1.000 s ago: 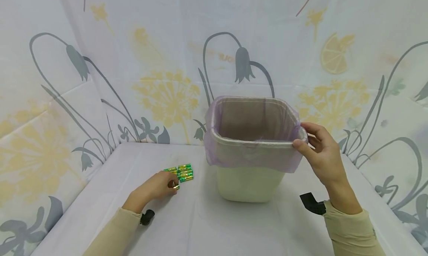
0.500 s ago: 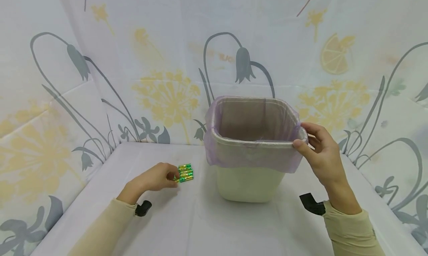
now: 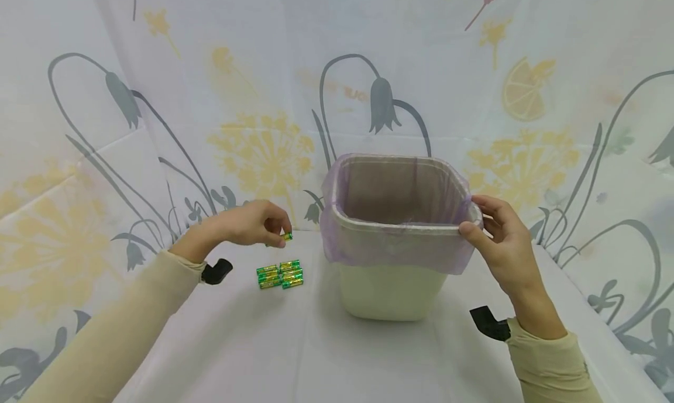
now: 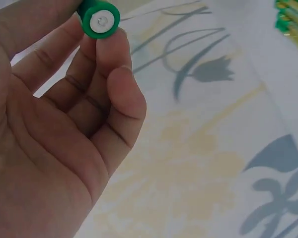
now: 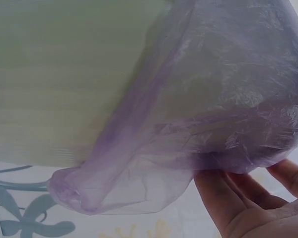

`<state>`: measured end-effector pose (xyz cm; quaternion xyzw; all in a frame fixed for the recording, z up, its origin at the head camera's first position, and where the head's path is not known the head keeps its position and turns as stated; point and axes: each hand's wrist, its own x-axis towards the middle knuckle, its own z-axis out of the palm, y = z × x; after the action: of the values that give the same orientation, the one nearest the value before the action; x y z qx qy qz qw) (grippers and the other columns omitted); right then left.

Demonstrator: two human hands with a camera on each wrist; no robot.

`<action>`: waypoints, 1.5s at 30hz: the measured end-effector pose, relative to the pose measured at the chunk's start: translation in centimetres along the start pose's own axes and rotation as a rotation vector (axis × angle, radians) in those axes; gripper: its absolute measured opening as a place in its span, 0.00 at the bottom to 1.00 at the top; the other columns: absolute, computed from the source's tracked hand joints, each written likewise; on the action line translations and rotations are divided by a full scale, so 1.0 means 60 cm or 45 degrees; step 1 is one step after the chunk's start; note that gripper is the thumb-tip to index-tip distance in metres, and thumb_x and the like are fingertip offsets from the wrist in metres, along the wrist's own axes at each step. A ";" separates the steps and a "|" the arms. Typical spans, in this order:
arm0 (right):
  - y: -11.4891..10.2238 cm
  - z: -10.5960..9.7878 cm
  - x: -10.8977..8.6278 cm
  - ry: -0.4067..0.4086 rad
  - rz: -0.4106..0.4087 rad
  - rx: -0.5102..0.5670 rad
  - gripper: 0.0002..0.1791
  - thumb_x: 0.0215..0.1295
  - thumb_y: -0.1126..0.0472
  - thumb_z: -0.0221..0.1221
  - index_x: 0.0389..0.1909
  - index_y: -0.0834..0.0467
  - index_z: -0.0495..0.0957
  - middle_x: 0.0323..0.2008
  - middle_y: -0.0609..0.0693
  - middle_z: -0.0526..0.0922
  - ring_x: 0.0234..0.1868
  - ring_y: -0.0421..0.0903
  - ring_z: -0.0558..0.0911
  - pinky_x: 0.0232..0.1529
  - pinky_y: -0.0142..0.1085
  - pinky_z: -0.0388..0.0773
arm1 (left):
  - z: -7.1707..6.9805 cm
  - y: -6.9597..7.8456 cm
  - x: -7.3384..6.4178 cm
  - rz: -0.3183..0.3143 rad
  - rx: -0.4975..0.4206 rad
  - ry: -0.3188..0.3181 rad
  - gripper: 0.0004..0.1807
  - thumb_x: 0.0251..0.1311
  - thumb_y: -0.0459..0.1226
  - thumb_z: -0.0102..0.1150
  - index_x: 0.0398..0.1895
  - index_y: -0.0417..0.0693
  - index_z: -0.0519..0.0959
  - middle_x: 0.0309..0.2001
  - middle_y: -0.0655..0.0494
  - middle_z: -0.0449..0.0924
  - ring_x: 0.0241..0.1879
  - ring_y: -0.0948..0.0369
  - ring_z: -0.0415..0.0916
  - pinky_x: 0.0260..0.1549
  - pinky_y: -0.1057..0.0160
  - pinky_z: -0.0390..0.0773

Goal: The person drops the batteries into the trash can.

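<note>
- Gripping the bin (image 3: 392, 293) by its rim (image 3: 400, 228), over the purple bag (image 3: 389, 250), is the right hand (image 3: 502, 248); how much the bin already contains cannot be told.
- On the table (image 3: 326, 359), two columns of batteries (image 3: 292, 273) lie not yet lifted.
- Beyond them, the left hand (image 3: 254, 223) pinches one battery (image 4: 101, 21) above the table, outside the bin.

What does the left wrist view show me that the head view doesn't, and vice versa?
Left wrist only: the pale end face of the held battery and the palm of the left hand.
Head only: the bin, its purple liner and the right hand holding them.
Both: that battery pinched, the batteries on the table, cut off in the wrist view, and the floral backdrop.
</note>
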<state>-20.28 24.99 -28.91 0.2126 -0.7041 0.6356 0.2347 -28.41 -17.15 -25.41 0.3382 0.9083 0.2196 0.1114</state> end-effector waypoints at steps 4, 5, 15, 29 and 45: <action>0.002 0.001 0.000 -0.009 0.003 0.018 0.25 0.61 0.76 0.58 0.60 0.68 0.67 0.54 0.55 0.70 0.52 0.44 0.75 0.45 0.24 0.75 | -0.050 0.033 0.003 0.053 -0.028 0.048 0.09 0.58 0.36 0.65 0.41 0.45 0.81 0.28 0.55 0.77 0.30 0.58 0.73 0.32 0.60 0.75; 0.002 0.001 0.000 -0.011 0.004 0.022 0.25 0.61 0.76 0.58 0.60 0.68 0.66 0.54 0.55 0.70 0.52 0.44 0.75 0.45 0.24 0.75 | -0.062 0.041 0.004 0.065 -0.042 0.064 0.10 0.58 0.36 0.65 0.42 0.45 0.81 0.28 0.54 0.77 0.30 0.58 0.73 0.33 0.60 0.75; -0.002 0.000 -0.001 -0.018 0.011 0.025 0.25 0.62 0.75 0.58 0.61 0.66 0.67 0.55 0.54 0.70 0.53 0.42 0.75 0.46 0.24 0.74 | -0.145 0.135 0.040 0.170 -0.068 0.169 0.11 0.57 0.36 0.66 0.43 0.45 0.81 0.30 0.50 0.80 0.33 0.56 0.75 0.38 0.60 0.75; -0.003 -0.008 -0.003 -0.034 0.010 0.017 0.26 0.63 0.74 0.58 0.62 0.65 0.66 0.55 0.54 0.71 0.54 0.43 0.75 0.47 0.24 0.73 | -0.113 0.255 0.158 0.385 -0.176 0.029 0.08 0.56 0.35 0.66 0.39 0.46 0.82 0.31 0.49 0.82 0.32 0.56 0.78 0.34 0.59 0.78; -0.002 -0.004 0.000 -0.044 0.019 -0.017 0.26 0.63 0.73 0.58 0.63 0.64 0.66 0.55 0.54 0.71 0.53 0.42 0.75 0.46 0.24 0.73 | -0.064 0.261 0.198 0.323 -0.044 -0.098 0.08 0.55 0.35 0.68 0.38 0.47 0.83 0.29 0.52 0.82 0.30 0.53 0.77 0.31 0.63 0.77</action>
<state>-20.22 25.19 -28.80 0.2167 -0.7138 0.6288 0.2192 -29.77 0.03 -15.26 0.4566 0.8493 0.2343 0.1232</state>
